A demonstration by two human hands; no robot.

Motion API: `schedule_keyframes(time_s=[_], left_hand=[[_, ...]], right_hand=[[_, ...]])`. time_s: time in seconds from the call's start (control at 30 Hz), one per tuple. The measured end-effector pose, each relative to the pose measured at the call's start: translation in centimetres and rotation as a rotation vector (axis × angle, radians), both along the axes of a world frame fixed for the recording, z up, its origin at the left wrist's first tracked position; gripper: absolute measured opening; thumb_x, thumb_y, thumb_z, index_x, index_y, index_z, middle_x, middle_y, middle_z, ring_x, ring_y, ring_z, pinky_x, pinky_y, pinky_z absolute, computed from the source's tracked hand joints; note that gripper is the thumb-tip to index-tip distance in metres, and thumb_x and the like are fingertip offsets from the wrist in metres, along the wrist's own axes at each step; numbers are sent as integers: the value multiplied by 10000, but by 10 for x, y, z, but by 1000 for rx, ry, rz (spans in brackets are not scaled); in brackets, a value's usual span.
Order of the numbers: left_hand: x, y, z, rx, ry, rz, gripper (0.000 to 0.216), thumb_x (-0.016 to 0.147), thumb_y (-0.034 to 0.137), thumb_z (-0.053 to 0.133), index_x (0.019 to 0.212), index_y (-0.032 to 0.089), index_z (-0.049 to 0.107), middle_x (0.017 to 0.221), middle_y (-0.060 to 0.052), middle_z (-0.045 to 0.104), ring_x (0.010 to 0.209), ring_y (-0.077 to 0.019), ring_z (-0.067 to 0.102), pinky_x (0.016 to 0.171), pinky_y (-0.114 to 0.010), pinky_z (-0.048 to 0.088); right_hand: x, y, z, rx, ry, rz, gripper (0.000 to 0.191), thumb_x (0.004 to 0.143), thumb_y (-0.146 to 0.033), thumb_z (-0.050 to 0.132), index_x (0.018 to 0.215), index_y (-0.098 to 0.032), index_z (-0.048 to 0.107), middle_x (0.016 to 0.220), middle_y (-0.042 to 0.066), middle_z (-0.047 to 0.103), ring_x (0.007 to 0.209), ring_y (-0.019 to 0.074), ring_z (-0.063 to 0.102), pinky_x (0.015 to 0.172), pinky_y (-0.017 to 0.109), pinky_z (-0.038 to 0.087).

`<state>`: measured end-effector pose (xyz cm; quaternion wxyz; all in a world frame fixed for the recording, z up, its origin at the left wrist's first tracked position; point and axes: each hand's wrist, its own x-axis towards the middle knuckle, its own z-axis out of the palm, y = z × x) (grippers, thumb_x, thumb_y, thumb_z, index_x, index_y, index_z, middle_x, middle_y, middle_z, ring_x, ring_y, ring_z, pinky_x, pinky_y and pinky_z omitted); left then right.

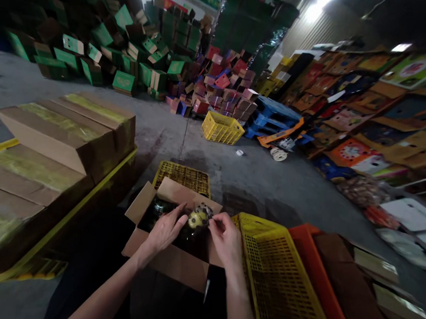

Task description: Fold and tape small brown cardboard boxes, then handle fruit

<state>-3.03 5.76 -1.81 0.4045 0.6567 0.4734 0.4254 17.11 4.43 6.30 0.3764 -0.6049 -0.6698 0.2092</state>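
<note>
An open cardboard box [180, 271] stands in front of me with its flaps folded out. Dark, glossy contents [158, 208] fill it, too dim to name. On the box's right side lies a small rounded yellow thing with black spots and a dark ruffled edge [198, 217]. My left hand [166, 227] rests over the contents, fingers stretched out, its tips close to the yellow thing's left. My right hand [225, 232] pinches at that thing's dark right edge with thumb and fingers. What lies under my left palm is hidden.
Taped cartons [61, 136] are stacked at left on a yellow-rimmed crate. A yellow crate [279, 271] and an orange crate [309, 240] stand close at right; another yellow crate [185, 176] is behind the box. Farther off are a pallet jack [284, 137] and piled cartons [123, 80].
</note>
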Motion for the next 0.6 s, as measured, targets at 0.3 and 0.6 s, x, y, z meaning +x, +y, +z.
schedule_keyframes(time_s=[0.3,0.6], left_hand=[[-10,8,5,-73,-378,111,510,902,502,646,1305,196,586,1265,-116,679,1177,-283,630,959,-373,508],[-5,11,-3,-134,-473,-56,563,829,474,740,1288,200,565,1296,-122,653,1196,-283,623,1002,-398,497]], right_hand=[[-54,4,-82,-56,876,-98,576,870,-492,638,1373,-228,539,1365,118,624,1213,264,618,957,399,530],[-46,7,-85,-65,944,-347,398,741,-497,789,927,-149,736,942,100,779,881,242,713,788,331,563]])
